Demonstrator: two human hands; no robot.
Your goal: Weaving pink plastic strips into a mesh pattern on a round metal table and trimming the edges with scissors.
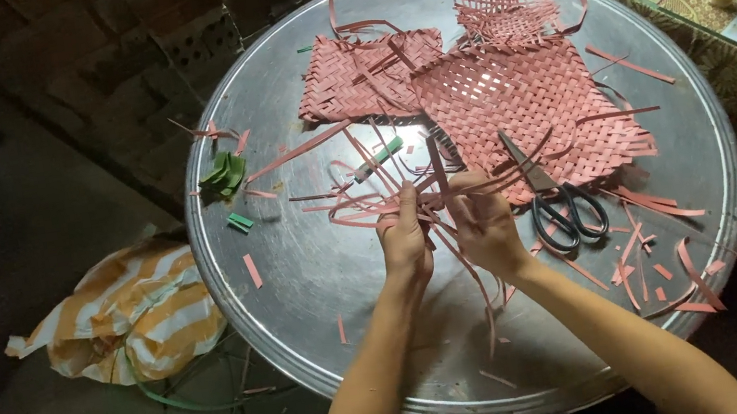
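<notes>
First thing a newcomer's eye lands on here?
Probably the pink woven mats spread over the far half of the round metal tray. Next, the left hand and right hand at centre, both pinching loose pink strips, with black-handled scissors lying just right of them.

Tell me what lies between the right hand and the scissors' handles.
Head view: only bare metal tray separates the right hand from the scissors.

Glare on the lit tray [320, 273], dark surroundings.
</notes>
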